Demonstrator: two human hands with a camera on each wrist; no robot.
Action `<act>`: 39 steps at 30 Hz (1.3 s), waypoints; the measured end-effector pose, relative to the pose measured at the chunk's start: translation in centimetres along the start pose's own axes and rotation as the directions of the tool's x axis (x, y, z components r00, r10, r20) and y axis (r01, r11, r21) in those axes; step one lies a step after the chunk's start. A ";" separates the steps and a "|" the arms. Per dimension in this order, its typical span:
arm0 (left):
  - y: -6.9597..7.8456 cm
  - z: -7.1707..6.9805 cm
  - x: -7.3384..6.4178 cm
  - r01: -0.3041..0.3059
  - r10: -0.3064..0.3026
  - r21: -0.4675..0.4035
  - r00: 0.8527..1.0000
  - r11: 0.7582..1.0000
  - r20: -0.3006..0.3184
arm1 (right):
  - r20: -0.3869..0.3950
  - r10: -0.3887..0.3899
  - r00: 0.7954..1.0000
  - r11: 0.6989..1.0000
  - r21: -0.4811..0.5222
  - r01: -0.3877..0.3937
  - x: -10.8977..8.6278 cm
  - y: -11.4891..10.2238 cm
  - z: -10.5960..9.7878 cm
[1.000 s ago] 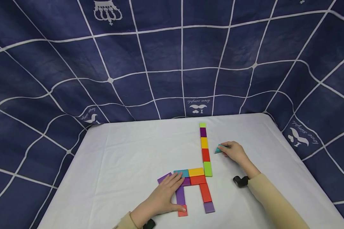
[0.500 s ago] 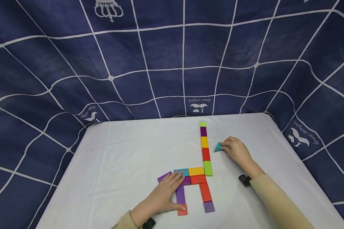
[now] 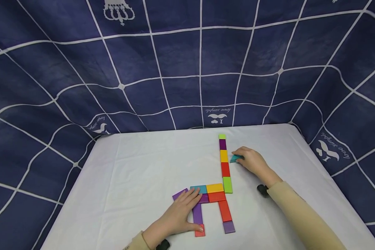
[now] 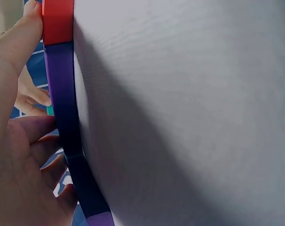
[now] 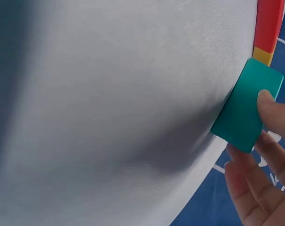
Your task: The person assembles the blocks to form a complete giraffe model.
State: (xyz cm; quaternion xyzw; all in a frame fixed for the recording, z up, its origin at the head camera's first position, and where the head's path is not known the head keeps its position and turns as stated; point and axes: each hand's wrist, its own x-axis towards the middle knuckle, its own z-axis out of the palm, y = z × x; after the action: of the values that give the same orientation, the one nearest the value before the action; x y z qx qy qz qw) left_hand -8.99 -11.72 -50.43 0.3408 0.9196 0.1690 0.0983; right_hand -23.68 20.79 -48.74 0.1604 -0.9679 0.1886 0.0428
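Observation:
My right hand (image 3: 253,164) pinches a teal triangular block (image 3: 235,159) just right of the yellow block (image 3: 224,156) in the upright column. In the right wrist view, the thumb presses one broad rectangular face of the teal block (image 5: 241,106), with fingers behind it. My left hand (image 3: 178,216) lies spread over the lower left of the block figure. Its fingertips rest by the blue block (image 3: 203,188), partly covering the purple ones, and the thumb touches a small red block (image 3: 200,232). A purple block (image 4: 61,89) runs past the fingers in the left wrist view.
The column continues with a red block (image 3: 225,169), a green block (image 3: 227,185), and dark purple and light green ones farther back. A second leg has a red block (image 3: 225,210) and a purple block (image 3: 229,227). A dark blue grid curtain (image 3: 175,90) surrounds the white table (image 3: 143,156).
My right hand has shifted left with the teal block, closer to the column, and the block's angle has changed. The left hand stays on the figure.

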 end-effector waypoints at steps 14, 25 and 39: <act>-0.3 0.0 -0.2 -0.016 0.016 0.002 1.000 1.000 -0.009 | 0.026 0.171 0.985 0.985 -0.013 -0.170 5.3 1.1 -0.2; -0.5 0.3 -0.2 -0.031 0.031 0.010 0.999 0.999 -0.016 | -0.043 0.201 0.979 0.978 -0.042 -0.203 7.2 1.2 0.7; -0.4 0.3 -0.3 -0.033 0.033 0.026 0.999 0.999 -0.020 | -0.081 0.184 0.980 0.980 -0.067 -0.190 8.4 1.2 1.3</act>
State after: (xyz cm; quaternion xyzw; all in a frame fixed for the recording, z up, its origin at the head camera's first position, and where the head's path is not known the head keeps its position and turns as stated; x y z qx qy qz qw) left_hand -8.92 -12.07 -50.85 0.3553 0.9169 0.1623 0.0820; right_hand -32.01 18.91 -49.20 0.0599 -0.9828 0.1616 0.0668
